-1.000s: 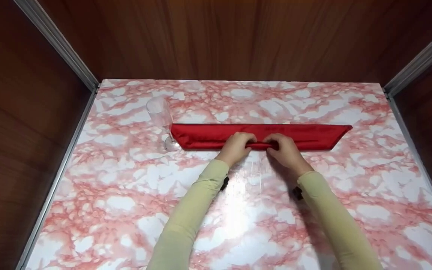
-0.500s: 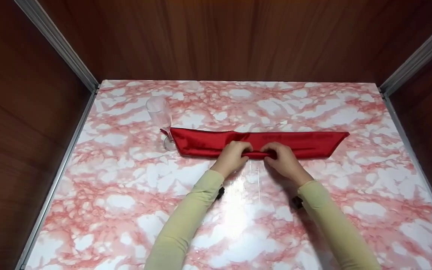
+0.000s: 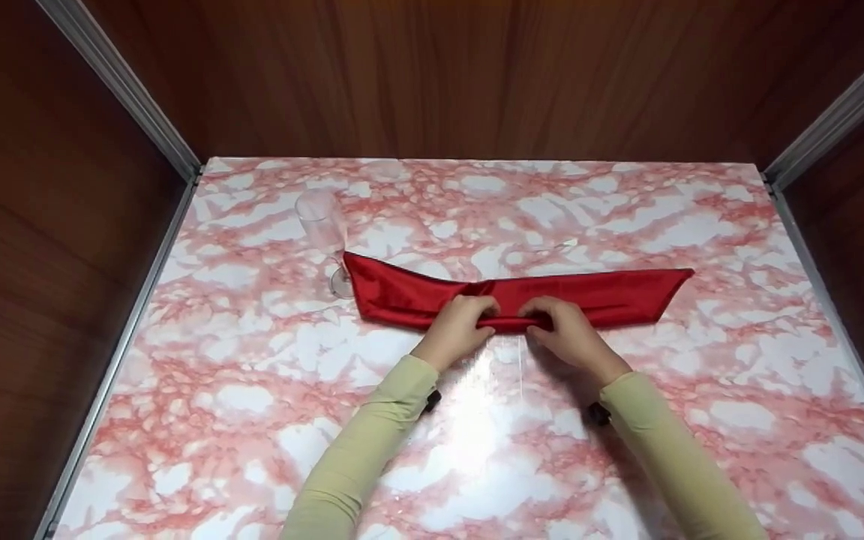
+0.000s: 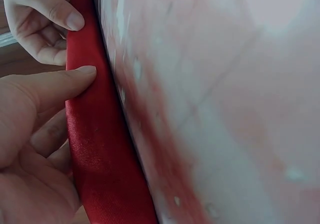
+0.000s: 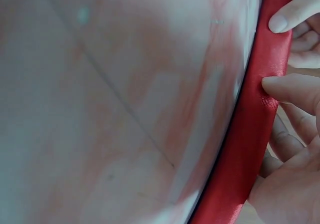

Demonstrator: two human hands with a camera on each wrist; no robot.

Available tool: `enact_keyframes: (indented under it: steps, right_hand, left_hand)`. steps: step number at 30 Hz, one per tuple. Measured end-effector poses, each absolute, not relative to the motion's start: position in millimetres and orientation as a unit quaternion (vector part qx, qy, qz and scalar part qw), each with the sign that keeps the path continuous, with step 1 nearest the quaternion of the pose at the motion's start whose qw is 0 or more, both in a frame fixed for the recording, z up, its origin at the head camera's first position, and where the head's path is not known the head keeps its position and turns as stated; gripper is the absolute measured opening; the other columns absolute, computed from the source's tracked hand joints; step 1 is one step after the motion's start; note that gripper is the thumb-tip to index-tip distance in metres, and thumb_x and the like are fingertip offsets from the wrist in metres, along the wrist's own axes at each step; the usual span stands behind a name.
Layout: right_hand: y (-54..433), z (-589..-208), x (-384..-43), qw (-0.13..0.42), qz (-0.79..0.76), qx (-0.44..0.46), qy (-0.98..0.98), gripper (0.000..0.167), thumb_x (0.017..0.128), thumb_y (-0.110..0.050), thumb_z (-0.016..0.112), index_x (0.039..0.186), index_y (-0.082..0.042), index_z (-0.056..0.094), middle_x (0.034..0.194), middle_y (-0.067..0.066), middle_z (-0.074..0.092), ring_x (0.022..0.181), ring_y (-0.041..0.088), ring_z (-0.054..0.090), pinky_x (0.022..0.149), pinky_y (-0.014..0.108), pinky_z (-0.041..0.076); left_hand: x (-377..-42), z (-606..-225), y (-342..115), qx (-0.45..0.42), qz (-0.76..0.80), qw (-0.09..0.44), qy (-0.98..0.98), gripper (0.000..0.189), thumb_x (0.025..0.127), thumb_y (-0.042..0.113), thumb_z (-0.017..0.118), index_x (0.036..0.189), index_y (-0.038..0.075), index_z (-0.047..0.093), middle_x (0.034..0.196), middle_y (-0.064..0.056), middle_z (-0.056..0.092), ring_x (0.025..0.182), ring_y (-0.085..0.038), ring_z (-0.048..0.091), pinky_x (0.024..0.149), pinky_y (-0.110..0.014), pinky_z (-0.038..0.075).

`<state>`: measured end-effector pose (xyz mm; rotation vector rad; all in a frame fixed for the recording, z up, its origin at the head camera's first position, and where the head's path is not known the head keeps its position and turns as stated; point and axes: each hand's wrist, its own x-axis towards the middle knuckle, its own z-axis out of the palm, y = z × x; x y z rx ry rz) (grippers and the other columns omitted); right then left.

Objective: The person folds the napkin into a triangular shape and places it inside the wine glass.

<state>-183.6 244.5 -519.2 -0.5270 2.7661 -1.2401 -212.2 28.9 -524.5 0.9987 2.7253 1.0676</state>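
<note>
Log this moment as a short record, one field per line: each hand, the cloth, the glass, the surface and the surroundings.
Left hand: pinches the cloth's near edge between thumb and fingers
Right hand: pinches the same edge, just right of the left hand
Red satin cloth: long band, slanted ends, middle bowed toward the person
Champagne flute: upright by the cloth's left end; contact unclear
Tabletop: red-and-white marbled, glossy
Surroundings: dark wood-grain panels
</note>
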Motion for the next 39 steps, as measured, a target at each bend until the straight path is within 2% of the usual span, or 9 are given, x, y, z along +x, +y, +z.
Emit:
enact_keyframes:
  steps: [10,18,25,32,39]
  right_hand:
    - [242,-517,-175,0.033,-0.409,-0.182,0.894,0.023,0.08,0.007,0.07,0.101,-0.003,0.068,0.103,0.009,0.066,0.105,0.027,0.058,0.094,0.044,0.043]
    - [244,-517,-174,0.052,-0.411,-0.176,0.893,0.021,0.083,0.002,0.07,0.102,-0.008,0.068,0.103,0.004,0.066,0.105,0.022,0.057,0.094,0.04,0.043]
    - [248,-519,-173,0.045,-0.421,-0.183,0.887,0.02,0.084,0.002,0.069,0.102,-0.007,0.068,0.102,0.003,0.065,0.103,0.021,0.058,0.09,0.04,0.046]
    - [252,-521,-171,0.039,-0.425,-0.174,0.888,0.02,0.085,0.003,0.068,0.103,-0.006,0.068,0.104,0.004,0.065,0.106,0.023,0.057,0.091,0.041,0.045]
    - [257,-520,-168,0.043,-0.427,-0.172,0.887,0.02,0.085,0.004,0.067,0.102,-0.006,0.069,0.103,0.004,0.066,0.104,0.021,0.058,0.091,0.039,0.045]
  left_hand:
    - [-200,-520,22,0.318,0.347,0.049,0.881,0.024,0.08,0.005,0.076,0.103,0.007,0.068,0.1,-0.002,0.068,0.097,-0.015,0.062,0.087,-0.025,0.046]
    - [-199,-519,6,0.272,0.338,0.087,0.897,0.032,0.084,0.017,0.075,0.114,0.009,0.066,0.106,-0.002,0.066,0.102,-0.019,0.057,0.089,-0.029,0.045]
    - [-202,-522,-8,0.247,0.338,0.063,0.906,0.037,0.081,0.026,0.078,0.111,0.009,0.066,0.101,-0.001,0.067,0.096,-0.018,0.061,0.085,-0.032,0.047]
    - [-198,-523,-22,0.225,0.335,0.045,0.914,0.041,0.078,0.027,0.081,0.11,0.008,0.066,0.11,-0.004,0.066,0.106,-0.023,0.057,0.093,-0.035,0.044]
    - [-187,-523,-27,0.228,0.332,0.038,0.914,0.039,0.077,0.025,0.081,0.108,0.006,0.067,0.109,-0.006,0.063,0.107,-0.025,0.055,0.095,-0.035,0.042]
